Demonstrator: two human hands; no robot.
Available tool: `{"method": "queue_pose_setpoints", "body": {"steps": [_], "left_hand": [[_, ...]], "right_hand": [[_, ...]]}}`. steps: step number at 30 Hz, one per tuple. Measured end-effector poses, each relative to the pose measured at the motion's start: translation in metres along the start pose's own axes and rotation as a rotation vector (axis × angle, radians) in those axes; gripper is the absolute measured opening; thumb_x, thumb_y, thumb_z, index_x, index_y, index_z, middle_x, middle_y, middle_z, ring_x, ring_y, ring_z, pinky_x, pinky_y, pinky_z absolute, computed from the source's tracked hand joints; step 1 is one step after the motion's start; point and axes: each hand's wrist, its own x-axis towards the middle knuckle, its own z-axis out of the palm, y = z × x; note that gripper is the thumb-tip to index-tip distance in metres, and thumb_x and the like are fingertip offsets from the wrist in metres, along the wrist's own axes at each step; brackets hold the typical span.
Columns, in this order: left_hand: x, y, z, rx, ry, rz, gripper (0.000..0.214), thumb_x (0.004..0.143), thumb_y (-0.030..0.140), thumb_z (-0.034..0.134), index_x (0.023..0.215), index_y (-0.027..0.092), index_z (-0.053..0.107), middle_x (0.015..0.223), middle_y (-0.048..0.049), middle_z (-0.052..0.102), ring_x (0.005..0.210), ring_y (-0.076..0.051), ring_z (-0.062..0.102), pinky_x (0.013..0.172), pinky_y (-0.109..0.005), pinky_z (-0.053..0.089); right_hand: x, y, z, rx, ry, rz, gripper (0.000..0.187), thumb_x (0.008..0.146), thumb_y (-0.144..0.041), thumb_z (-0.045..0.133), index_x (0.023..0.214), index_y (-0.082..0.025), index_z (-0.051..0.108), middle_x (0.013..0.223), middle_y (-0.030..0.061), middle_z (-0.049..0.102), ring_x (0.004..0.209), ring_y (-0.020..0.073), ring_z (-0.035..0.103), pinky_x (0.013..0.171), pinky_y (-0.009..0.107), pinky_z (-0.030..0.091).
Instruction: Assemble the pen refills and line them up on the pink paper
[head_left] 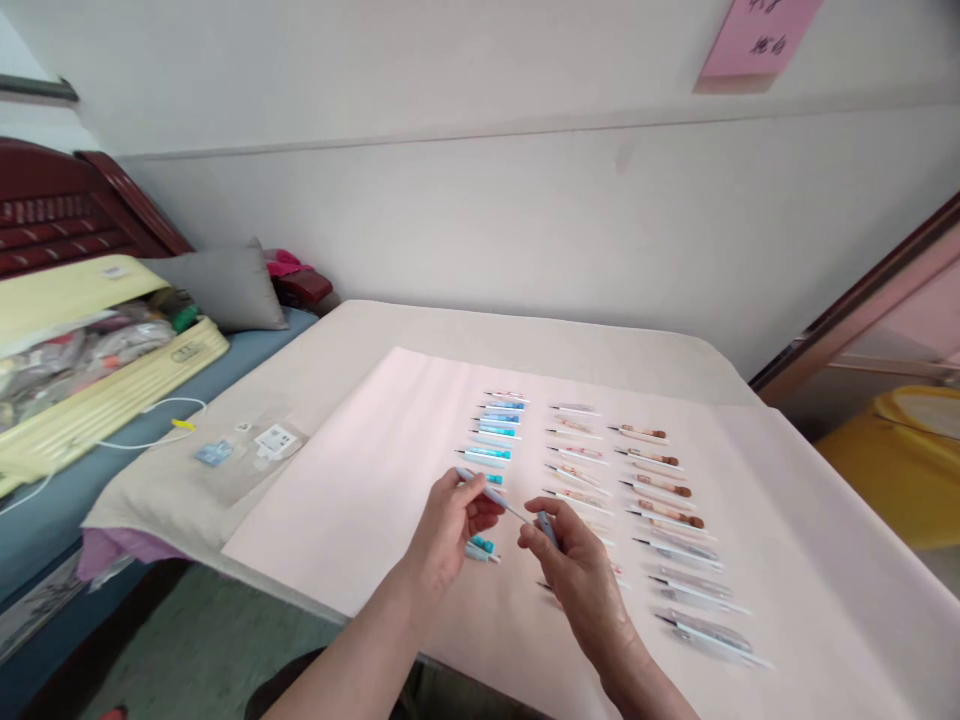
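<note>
Between the fingers of my left hand point(454, 520) is a slim pale blue pen point(484, 488), with a thin whitish rod reaching from it toward the right. My right hand point(574, 555) is closed on a short grey-blue pen part point(547, 528), its fingertips close to the end of that rod. Whether the rod touches the right fingers, I cannot tell. Below the hands lie blue pens point(491, 455) in a column, partly hidden by my left hand. A middle column of pale patterned pens point(577, 475) is partly covered by my right hand.
At the right lies a column of brown-topped pens point(667, 487) and greyish pens point(709, 630). All rest on a pale pink sheet point(337, 510) over the table. Clear plastic bags point(259, 450) are at left, near a cream open case point(150, 370). A yellow bin point(892, 470) stands right.
</note>
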Motion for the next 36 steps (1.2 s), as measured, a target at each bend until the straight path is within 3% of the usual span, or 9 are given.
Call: {"method": "queue_pose_setpoints", "body": {"steps": [3, 9, 11, 18, 21, 25, 29, 32, 36], "left_hand": [[-0.001, -0.003, 0.004, -0.02, -0.001, -0.002, 0.023, 0.074, 0.036, 0.064, 0.079, 0.015, 0.056, 0.078, -0.0074, 0.067, 0.068, -0.014, 0.062, 0.061, -0.024, 0.049], [0.012, 0.013, -0.02, -0.171, 0.101, 0.055, 0.018, 0.072, 0.029, 0.066, 0.075, 0.014, 0.057, 0.078, -0.0064, 0.066, 0.072, -0.013, 0.062, 0.062, -0.021, 0.05], [0.014, 0.013, -0.023, -0.181, 0.095, 0.033, 0.017, 0.072, 0.028, 0.067, 0.076, 0.014, 0.059, 0.08, -0.0064, 0.066, 0.072, -0.012, 0.062, 0.063, -0.021, 0.05], [-0.004, -0.013, 0.01, -0.132, -0.091, -0.168, 0.02, 0.067, 0.028, 0.07, 0.078, 0.015, 0.06, 0.076, -0.004, 0.064, 0.069, -0.011, 0.06, 0.06, -0.02, 0.046], [-0.008, -0.02, 0.016, -0.153, -0.069, -0.169, 0.016, 0.066, 0.025, 0.069, 0.073, 0.015, 0.058, 0.07, -0.0027, 0.062, 0.064, -0.01, 0.057, 0.059, -0.02, 0.043], [-0.007, -0.016, 0.013, -0.133, -0.04, -0.135, 0.011, 0.066, 0.021, 0.064, 0.071, 0.015, 0.057, 0.066, -0.0019, 0.061, 0.06, -0.009, 0.055, 0.056, -0.02, 0.041], [-0.008, -0.016, 0.013, 0.019, -0.095, -0.192, 0.009, 0.064, 0.02, 0.062, 0.07, 0.015, 0.059, 0.063, -0.0014, 0.06, 0.056, -0.01, 0.054, 0.055, -0.021, 0.039], [-0.011, -0.027, 0.017, 0.098, -0.151, -0.254, 0.012, 0.063, 0.021, 0.063, 0.073, 0.015, 0.061, 0.066, -0.0029, 0.062, 0.059, -0.012, 0.056, 0.059, -0.024, 0.041], [-0.015, -0.041, 0.026, 0.167, -0.192, -0.235, 0.019, 0.064, 0.025, 0.065, 0.08, 0.016, 0.065, 0.069, -0.0039, 0.063, 0.061, -0.013, 0.056, 0.06, -0.025, 0.041]], "right_hand": [[-0.001, -0.002, -0.003, 0.05, 0.051, 0.001, 0.024, 0.074, -0.034, 0.06, 0.093, -0.021, 0.054, 0.062, -0.0035, 0.053, 0.043, 0.0058, 0.029, 0.04, 0.021, 0.021], [-0.003, -0.013, -0.022, 0.291, 0.182, -0.006, 0.012, 0.071, -0.028, 0.061, 0.079, -0.021, 0.054, 0.052, -0.0061, 0.034, 0.049, 0.0084, 0.029, 0.043, 0.022, 0.021], [-0.002, -0.015, -0.026, 0.318, 0.214, -0.018, 0.012, 0.071, -0.029, 0.061, 0.076, -0.021, 0.053, 0.054, -0.0054, 0.035, 0.05, 0.0088, 0.031, 0.044, 0.021, 0.022], [0.0, -0.004, -0.01, -0.019, 0.051, -0.03, 0.015, 0.074, -0.034, 0.058, 0.073, -0.019, 0.056, 0.054, -0.0032, 0.048, 0.045, 0.008, 0.032, 0.042, 0.022, 0.024], [-0.001, -0.002, -0.003, -0.128, 0.048, -0.053, 0.017, 0.073, -0.036, 0.059, 0.069, -0.02, 0.055, 0.05, -0.0041, 0.046, 0.049, 0.0097, 0.037, 0.045, 0.022, 0.029], [0.002, -0.002, -0.003, -0.048, -0.009, 0.029, 0.022, 0.075, -0.041, 0.058, 0.072, -0.019, 0.059, 0.052, -0.0045, 0.046, 0.044, 0.0075, 0.031, 0.043, 0.022, 0.023], [0.006, 0.0, -0.011, 0.172, 0.025, 0.149, 0.03, 0.077, -0.043, 0.054, 0.089, -0.017, 0.063, 0.05, -0.0051, 0.044, 0.04, 0.0062, 0.023, 0.041, 0.023, 0.017], [0.007, 0.003, -0.013, 0.291, 0.059, 0.209, 0.035, 0.075, -0.043, 0.057, 0.094, -0.015, 0.065, 0.054, -0.0017, 0.05, 0.044, 0.0088, 0.037, 0.042, 0.023, 0.027], [0.005, 0.006, -0.009, 0.329, 0.035, 0.181, 0.036, 0.073, -0.043, 0.058, 0.094, -0.015, 0.068, 0.08, 0.0062, 0.065, 0.071, 0.0183, 0.058, 0.059, 0.026, 0.044]]}}
